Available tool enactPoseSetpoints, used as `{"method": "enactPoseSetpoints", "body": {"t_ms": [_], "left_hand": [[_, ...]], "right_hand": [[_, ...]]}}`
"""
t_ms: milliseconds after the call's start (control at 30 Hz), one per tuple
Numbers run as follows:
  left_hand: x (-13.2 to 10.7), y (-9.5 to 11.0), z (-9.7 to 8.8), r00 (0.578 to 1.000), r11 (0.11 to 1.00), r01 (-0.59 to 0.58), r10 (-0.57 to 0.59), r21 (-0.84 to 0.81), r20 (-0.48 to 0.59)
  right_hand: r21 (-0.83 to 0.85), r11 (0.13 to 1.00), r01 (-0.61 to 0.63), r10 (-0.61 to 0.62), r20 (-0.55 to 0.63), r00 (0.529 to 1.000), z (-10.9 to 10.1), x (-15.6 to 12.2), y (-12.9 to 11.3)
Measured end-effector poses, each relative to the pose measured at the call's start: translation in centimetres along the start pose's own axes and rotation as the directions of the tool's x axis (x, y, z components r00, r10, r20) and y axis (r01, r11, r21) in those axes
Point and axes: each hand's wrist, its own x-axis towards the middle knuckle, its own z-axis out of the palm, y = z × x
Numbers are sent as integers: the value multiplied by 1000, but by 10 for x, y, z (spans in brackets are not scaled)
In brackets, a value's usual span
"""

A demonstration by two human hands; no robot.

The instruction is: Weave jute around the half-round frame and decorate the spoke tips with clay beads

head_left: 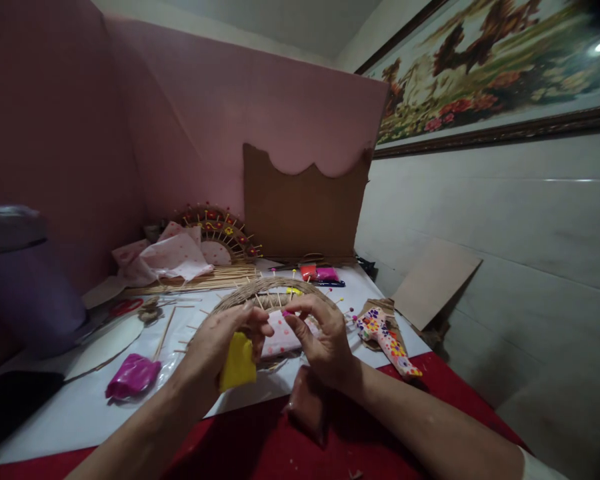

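My left hand (233, 333) is curled with a yellow packet (239, 362) held against its palm, the fingers bent above it. Thumb and forefinger of my right hand (325, 337) pinch a small magenta piece (285, 313), too small to make out further. Just beyond both hands stands a ring wrapped in brown twine (260, 288), with thin sticks and coloured-tipped pins poking out around it. Polka-dot pink cloth (280, 337) shows within the ring, partly covered by my hands. Below my right wrist lies a brown packet (307, 403) on the red cloth.
A magenta packet (134, 377) lies left, near a purple bottle (27, 287). Behind are a decorated half-round piece (225, 227), thin sticks (195, 279) and a cardboard sheet (303, 207). At right lies a flower-patterned piece (387, 340). Red and magenta packets (320, 273) sit behind the ring.
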Motion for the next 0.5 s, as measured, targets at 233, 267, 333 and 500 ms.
{"method": "enactPoseSetpoints", "body": {"t_ms": [233,267,333,500], "left_hand": [[-6,4,-1,988,977,92,-66,-192,137],[-6,4,0,987,979,89,-61,-182,151],[-7,4,0,986,984,79,-54,-158,158],[-5,0,0,988,989,66,-46,-132,149]], "right_hand": [[86,995,47,-52,52,997,0,-2,-8],[84,995,45,-49,52,997,0,-2,-10],[64,998,24,-27,44,999,-1,-2,-12],[38,997,-71,69,44,997,0,-3,-10]]}}
